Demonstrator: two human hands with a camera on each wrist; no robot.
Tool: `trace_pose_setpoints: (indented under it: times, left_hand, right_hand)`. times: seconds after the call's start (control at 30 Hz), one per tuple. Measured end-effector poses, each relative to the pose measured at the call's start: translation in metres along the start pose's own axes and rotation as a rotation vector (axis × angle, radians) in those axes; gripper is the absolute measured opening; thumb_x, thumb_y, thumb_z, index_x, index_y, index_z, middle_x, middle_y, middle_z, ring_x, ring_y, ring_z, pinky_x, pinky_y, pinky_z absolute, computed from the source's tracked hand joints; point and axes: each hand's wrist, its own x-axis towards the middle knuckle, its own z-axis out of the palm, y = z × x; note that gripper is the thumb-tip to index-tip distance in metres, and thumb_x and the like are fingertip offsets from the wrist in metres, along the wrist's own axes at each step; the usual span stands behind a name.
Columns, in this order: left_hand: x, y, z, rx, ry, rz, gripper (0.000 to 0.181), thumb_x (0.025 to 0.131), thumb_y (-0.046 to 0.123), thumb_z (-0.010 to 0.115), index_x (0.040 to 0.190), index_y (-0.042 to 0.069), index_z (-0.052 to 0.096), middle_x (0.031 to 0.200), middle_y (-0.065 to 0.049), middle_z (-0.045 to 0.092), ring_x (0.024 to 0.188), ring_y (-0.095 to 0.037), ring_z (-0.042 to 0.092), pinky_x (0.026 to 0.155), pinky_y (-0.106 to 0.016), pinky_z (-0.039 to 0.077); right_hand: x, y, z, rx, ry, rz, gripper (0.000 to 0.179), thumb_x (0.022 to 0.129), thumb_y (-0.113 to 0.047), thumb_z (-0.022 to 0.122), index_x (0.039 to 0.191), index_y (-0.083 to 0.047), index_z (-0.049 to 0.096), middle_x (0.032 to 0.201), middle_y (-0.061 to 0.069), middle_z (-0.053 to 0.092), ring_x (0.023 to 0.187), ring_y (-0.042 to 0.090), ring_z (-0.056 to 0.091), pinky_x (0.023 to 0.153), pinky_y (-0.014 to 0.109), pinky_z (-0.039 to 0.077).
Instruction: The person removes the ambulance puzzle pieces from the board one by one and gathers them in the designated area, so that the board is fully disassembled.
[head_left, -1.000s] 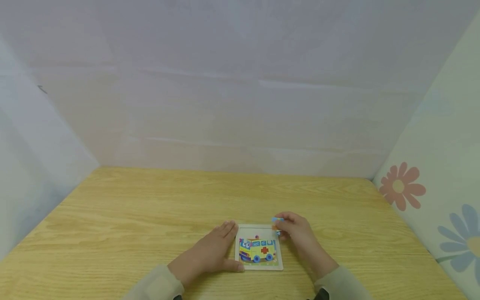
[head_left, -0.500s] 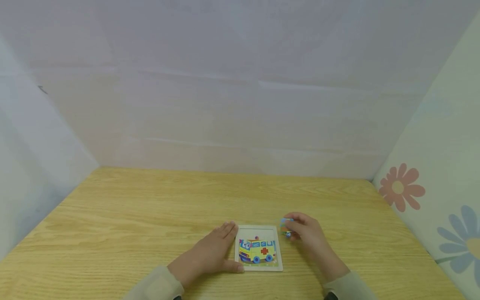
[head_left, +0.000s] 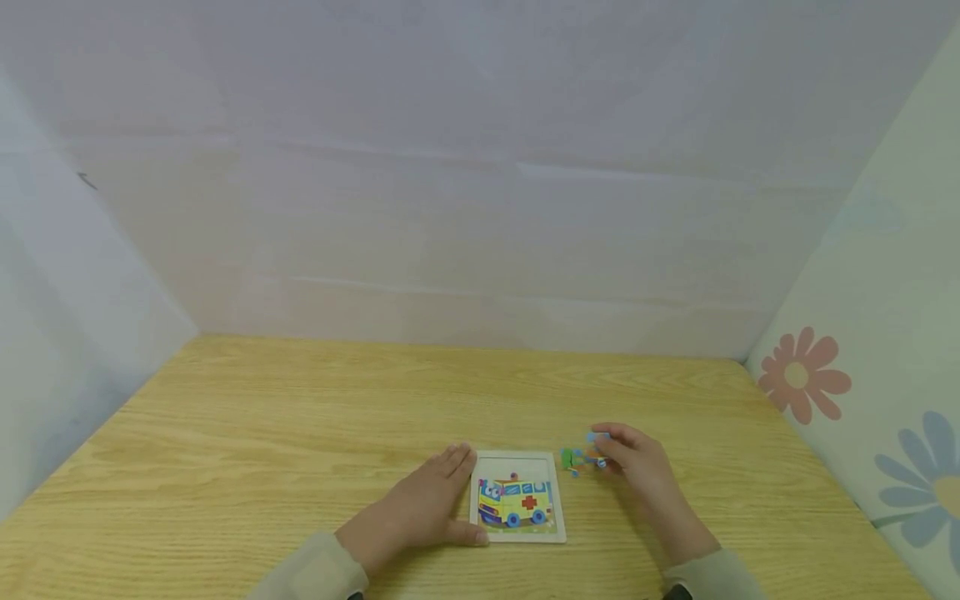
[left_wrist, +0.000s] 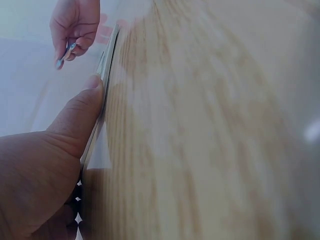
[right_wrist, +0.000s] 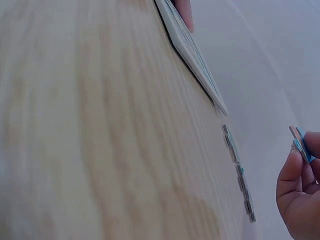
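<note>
A small square jigsaw puzzle frame [head_left: 560,500] lies flat, its lower part filled with a yellow ambulance picture and its upper part blank white. My left hand [head_left: 420,500] rests along its left side, fingers straight at the far corner and thumb [left_wrist: 82,107] pressing the near corner. To the right of the frame, my right hand [head_left: 637,467] pinches a few jigsaw pieces [right_wrist: 299,142] between thumb and fingers, raised above the table in the right wrist view. Green and blue jigsaw pieces [head_left: 567,459] lie on the wood between the frame and that hand.
The wooden table [head_left: 337,400] carries the frame and the loose pieces. A pale wall [head_left: 480,208] stands behind its far edge. On the right, a side panel [head_left: 900,333] printed with flowers borders the table.
My right hand has moved to the right, away from the frame, still pinching pieces. Green and blue pieces now show on the table where it was. The left hand and frame stay put.
</note>
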Motion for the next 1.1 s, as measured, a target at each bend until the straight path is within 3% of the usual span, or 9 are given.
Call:
trace_pose_setpoints:
  times: [0.3, 0.53, 0.73, 0.9, 1.1]
  left_hand:
    - [0.000, 0.001, -0.001, 0.011, 0.004, -0.001, 0.105, 0.075, 0.070, 0.053, 0.143, -0.004, 0.026, 0.151, -0.020, 0.021, 0.139, -0.034, 0.020, 0.113, -0.046, 0.022]
    - [-0.001, 0.002, -0.002, -0.002, 0.000, -0.008, 0.104, 0.075, 0.069, 0.054, 0.143, -0.004, 0.026, 0.151, -0.019, 0.021, 0.139, -0.034, 0.020, 0.113, -0.046, 0.022]
    - [0.001, 0.000, 0.001, 0.002, -0.004, -0.011, 0.105, 0.074, 0.071, 0.053, 0.144, -0.002, 0.025, 0.152, -0.018, 0.021, 0.140, -0.033, 0.019, 0.113, -0.046, 0.021]
    - [0.001, 0.000, 0.001, -0.007, -0.007, -0.016, 0.106, 0.074, 0.071, 0.053, 0.144, -0.003, 0.025, 0.152, -0.018, 0.020, 0.140, -0.033, 0.019, 0.113, -0.046, 0.021]
    - [0.001, 0.001, 0.000, -0.018, -0.012, -0.023, 0.106, 0.074, 0.071, 0.054, 0.144, -0.002, 0.025, 0.152, -0.018, 0.020, 0.140, -0.033, 0.019, 0.113, -0.045, 0.021]
  right_hand:
    - [0.004, 0.007, -0.012, 0.001, 0.026, 0.029, 0.036, 0.094, -0.014, 0.053, 0.126, 0.003, 0.051, 0.095, -0.001, 0.062, 0.082, 0.011, 0.055, 0.073, 0.020, 0.050]
    - [0.006, 0.010, -0.020, 0.066, 0.076, 0.058, 0.043, 0.093, -0.015, 0.055, 0.130, 0.006, 0.044, 0.088, -0.006, 0.061, 0.077, 0.009, 0.054, 0.068, 0.017, 0.051]
    - [0.009, 0.014, -0.027, 0.084, 0.127, 0.085, 0.039, 0.092, -0.016, 0.057, 0.123, 0.007, 0.048, 0.086, -0.006, 0.062, 0.074, 0.007, 0.054, 0.065, 0.017, 0.050]
    - [0.010, 0.015, -0.032, 0.051, 0.141, 0.105, 0.035, 0.091, -0.013, 0.058, 0.118, 0.007, 0.051, 0.086, -0.005, 0.060, 0.073, 0.009, 0.052, 0.063, 0.017, 0.050]
    - [0.010, 0.016, -0.036, -0.033, 0.129, 0.106, 0.040, 0.091, -0.015, 0.058, 0.124, 0.007, 0.050, 0.088, -0.003, 0.060, 0.075, 0.009, 0.053, 0.064, 0.018, 0.050]
